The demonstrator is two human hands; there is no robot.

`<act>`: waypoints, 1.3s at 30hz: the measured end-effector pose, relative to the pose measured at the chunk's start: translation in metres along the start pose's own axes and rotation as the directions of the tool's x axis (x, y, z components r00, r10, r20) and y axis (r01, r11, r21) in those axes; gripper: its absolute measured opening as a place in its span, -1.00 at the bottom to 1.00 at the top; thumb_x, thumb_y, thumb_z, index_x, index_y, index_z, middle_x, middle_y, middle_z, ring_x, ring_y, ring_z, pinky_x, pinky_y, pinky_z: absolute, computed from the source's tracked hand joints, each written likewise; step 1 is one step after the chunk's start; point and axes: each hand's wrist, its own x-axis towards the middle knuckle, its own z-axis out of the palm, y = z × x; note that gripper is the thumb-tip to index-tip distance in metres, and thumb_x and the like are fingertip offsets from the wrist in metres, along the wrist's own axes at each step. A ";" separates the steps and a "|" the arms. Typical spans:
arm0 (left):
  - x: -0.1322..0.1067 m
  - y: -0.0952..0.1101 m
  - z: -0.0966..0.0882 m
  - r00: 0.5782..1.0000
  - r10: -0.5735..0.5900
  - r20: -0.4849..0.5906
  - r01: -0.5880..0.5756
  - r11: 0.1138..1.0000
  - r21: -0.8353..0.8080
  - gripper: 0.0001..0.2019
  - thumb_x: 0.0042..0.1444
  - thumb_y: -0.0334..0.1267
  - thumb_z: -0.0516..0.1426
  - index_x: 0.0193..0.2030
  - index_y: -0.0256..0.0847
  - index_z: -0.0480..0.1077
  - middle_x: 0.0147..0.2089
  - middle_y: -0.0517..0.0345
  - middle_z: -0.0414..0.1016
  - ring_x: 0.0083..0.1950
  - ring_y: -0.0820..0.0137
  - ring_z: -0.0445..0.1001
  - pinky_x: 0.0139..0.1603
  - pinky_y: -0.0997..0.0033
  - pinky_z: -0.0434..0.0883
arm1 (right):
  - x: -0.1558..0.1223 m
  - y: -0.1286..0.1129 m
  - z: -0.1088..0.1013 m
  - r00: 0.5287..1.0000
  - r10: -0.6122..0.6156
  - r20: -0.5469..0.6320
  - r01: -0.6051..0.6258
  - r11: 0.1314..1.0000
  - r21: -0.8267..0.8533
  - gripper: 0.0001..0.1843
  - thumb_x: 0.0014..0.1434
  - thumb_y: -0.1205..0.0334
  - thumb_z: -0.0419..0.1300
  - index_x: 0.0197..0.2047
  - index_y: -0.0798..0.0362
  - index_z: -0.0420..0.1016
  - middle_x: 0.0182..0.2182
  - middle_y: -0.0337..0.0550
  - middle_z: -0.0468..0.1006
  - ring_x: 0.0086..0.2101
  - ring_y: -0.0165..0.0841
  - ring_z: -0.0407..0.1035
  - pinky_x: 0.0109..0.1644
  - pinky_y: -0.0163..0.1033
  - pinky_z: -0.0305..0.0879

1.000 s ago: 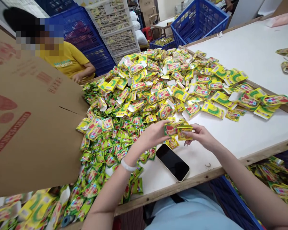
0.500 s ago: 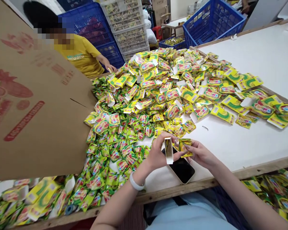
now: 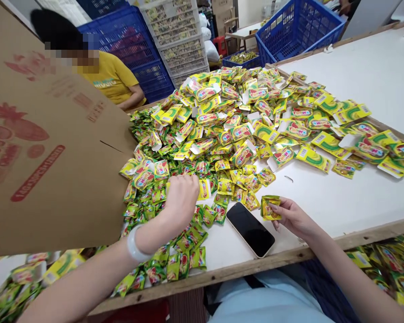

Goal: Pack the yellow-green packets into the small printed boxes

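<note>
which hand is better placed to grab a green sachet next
Probably the left hand: it is over the green sachets, though possibly gripping the yellow box beside it. The right hand pinches at least one yellow sachet, across the phone.

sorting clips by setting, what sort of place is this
Probably a packing workshop: small packets and bright cartons lie heaped on a white table, slatted plastic crates stand stacked behind, and a large printed cardboard box stands at the left.
</note>
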 end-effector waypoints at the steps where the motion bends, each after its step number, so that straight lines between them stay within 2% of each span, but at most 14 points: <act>1: -0.001 -0.003 -0.002 1.000 0.004 0.012 -0.004 1.000 0.013 -0.70 0.08 -0.60 -0.05 -0.14 -0.40 0.42 -0.24 -0.28 0.53 -0.18 0.01 0.52 -0.23 0.20 0.30 | 0.000 0.001 0.001 1.000 -0.004 0.008 0.004 1.000 -0.015 -0.64 0.00 0.02 0.47 -0.23 0.08 0.58 -0.41 -0.19 0.60 -0.66 -0.50 0.38 -0.61 -0.36 0.40; 9: 0.001 -0.022 0.023 0.972 0.032 0.231 -0.018 0.998 -0.062 -0.72 0.03 -0.34 0.15 -0.09 -0.38 0.44 -0.18 -0.33 0.60 -0.12 -0.07 0.59 -0.24 0.22 0.38 | 0.003 -0.002 0.005 1.000 -0.016 0.012 0.018 0.988 -0.155 -0.62 0.04 0.01 0.44 -0.18 0.10 0.58 -0.40 -0.18 0.61 -0.64 -0.48 0.41 -0.57 -0.35 0.41; 13: -0.002 -0.033 0.018 0.969 0.041 0.243 -0.025 0.997 -0.067 -0.70 0.02 -0.28 0.18 -0.09 -0.37 0.43 -0.18 -0.31 0.60 -0.12 -0.07 0.59 -0.21 0.20 0.40 | 0.000 -0.007 0.013 0.998 -0.002 0.059 0.017 0.967 -0.254 -0.65 0.07 0.01 0.41 -0.22 0.11 0.56 -0.43 -0.20 0.59 -0.60 -0.45 0.44 -0.52 -0.33 0.44; 16: -0.009 -0.047 0.010 0.969 0.122 0.214 -0.044 0.941 -0.335 -0.60 -0.04 -0.06 0.26 -0.11 -0.25 0.43 -0.20 -0.13 0.59 -0.17 0.05 0.56 -0.20 0.25 0.40 | 0.001 -0.009 0.021 0.997 -0.009 0.082 0.032 0.961 -0.276 -0.64 0.05 -0.01 0.42 -0.24 0.10 0.56 -0.46 -0.21 0.57 -0.61 -0.43 0.43 -0.54 -0.31 0.45; 17: -0.011 -0.050 0.011 0.960 0.204 0.195 -0.079 0.858 -0.507 -0.59 -0.06 0.01 0.28 -0.13 -0.21 0.43 -0.23 -0.04 0.58 -0.20 0.12 0.55 -0.21 0.29 0.40 | 0.001 -0.010 0.024 0.996 -0.028 0.080 0.049 0.960 -0.275 -0.63 0.04 -0.01 0.43 -0.23 0.10 0.56 -0.47 -0.21 0.57 -0.61 -0.42 0.43 -0.55 -0.30 0.45; 18: -0.012 -0.051 0.014 0.938 0.305 0.162 -0.114 0.717 -0.688 -0.58 -0.07 0.05 0.28 -0.16 -0.18 0.42 -0.27 0.04 0.56 -0.25 0.21 0.52 -0.24 0.34 0.40 | 0.002 -0.012 0.029 0.996 -0.058 0.073 0.075 0.961 -0.267 -0.63 0.04 -0.01 0.43 -0.23 0.09 0.56 -0.49 -0.21 0.57 -0.62 -0.41 0.43 -0.56 -0.28 0.45; 20: -0.013 -0.042 0.029 0.866 0.498 0.053 -0.125 0.318 -0.940 -0.60 -0.06 0.09 0.28 -0.23 -0.17 0.41 -0.35 0.13 0.50 -0.35 0.33 0.46 -0.33 0.40 0.39 | 0.003 -0.017 0.042 0.988 -0.149 0.046 0.155 0.959 -0.239 -0.62 0.04 -0.02 0.43 -0.19 0.06 0.56 -0.52 -0.23 0.55 -0.64 -0.39 0.40 -0.59 -0.25 0.45; 22: -0.014 -0.022 0.047 0.791 0.608 -0.070 -0.060 -0.038 -0.997 -0.59 -0.08 0.11 0.30 -0.31 -0.18 0.41 -0.42 0.15 0.45 -0.43 0.37 0.41 -0.40 0.41 0.39 | 0.005 -0.025 0.058 0.964 -0.262 0.036 0.263 0.940 -0.219 -0.64 0.07 -0.02 0.41 -0.15 0.01 0.55 -0.52 -0.25 0.51 -0.66 -0.40 0.36 -0.63 -0.24 0.42; 24: -0.017 0.005 0.063 0.741 0.654 -0.151 0.026 -0.253 -0.967 -0.56 -0.13 0.17 0.32 -0.37 -0.19 0.42 -0.48 0.14 0.42 -0.47 0.36 0.40 -0.45 0.37 0.41 | 0.007 -0.035 0.077 0.922 -0.380 0.072 0.385 0.884 -0.266 -0.72 0.13 0.01 0.36 -0.15 -0.04 0.56 -0.41 -0.21 0.52 -0.65 -0.42 0.35 -0.63 -0.23 0.41; 27: -0.023 0.038 0.074 0.687 0.692 -0.220 0.141 -0.425 -0.894 -0.53 -0.16 0.21 0.33 -0.42 -0.19 0.42 -0.51 0.11 0.41 -0.50 0.34 0.42 -0.47 0.32 0.45 | 0.010 -0.050 0.095 0.823 -0.511 0.248 0.563 0.680 -0.470 -0.87 0.21 0.13 0.28 -0.19 -0.06 0.60 -0.22 -0.10 0.49 -0.42 -0.35 0.44 -0.44 -0.22 0.47; 29: -0.027 0.049 0.076 0.679 0.692 -0.245 0.166 -0.470 -0.867 -0.53 -0.16 0.19 0.34 -0.40 -0.20 0.44 -0.49 0.10 0.43 -0.50 0.35 0.42 -0.49 0.34 0.44 | 0.011 -0.058 0.097 0.774 -0.490 0.400 0.626 0.505 -0.594 -0.86 0.24 0.24 0.23 -0.16 -0.05 0.62 -0.22 -0.09 0.47 -0.26 -0.29 0.43 -0.24 -0.18 0.47; 31: -0.029 0.053 0.077 0.675 0.703 -0.226 0.183 -0.456 -0.871 -0.53 -0.16 0.16 0.36 -0.33 -0.21 0.46 -0.48 0.11 0.45 -0.50 0.38 0.41 -0.51 0.39 0.41 | 0.010 -0.064 0.094 0.778 -0.382 0.498 0.624 0.383 -0.681 -0.79 0.26 0.32 0.19 -0.11 -0.05 0.63 -0.26 -0.11 0.45 -0.21 -0.30 0.40 -0.14 -0.19 0.42; 34: -0.029 0.055 0.079 0.655 0.735 -0.176 0.227 -0.413 -0.882 -0.48 -0.16 0.17 0.36 -0.25 -0.22 0.46 -0.46 0.13 0.46 -0.50 0.40 0.42 -0.50 0.41 0.40 | 0.009 -0.068 0.088 0.822 -0.207 0.530 0.569 0.304 -0.764 -0.78 0.28 0.37 0.18 -0.10 -0.02 0.63 -0.29 -0.14 0.43 -0.26 -0.32 0.39 -0.18 -0.24 0.37; 39: -0.025 0.061 0.087 0.652 0.754 -0.088 0.263 -0.333 -0.905 -0.52 -0.17 0.08 0.39 -0.29 -0.26 0.42 -0.45 0.19 0.46 -0.46 0.44 0.42 -0.45 0.46 0.39 | 0.006 -0.070 0.091 0.829 -0.112 0.548 0.559 0.181 -0.809 -0.70 0.20 0.54 0.14 -0.13 0.06 0.61 -0.28 -0.13 0.43 -0.26 -0.32 0.40 -0.18 -0.25 0.35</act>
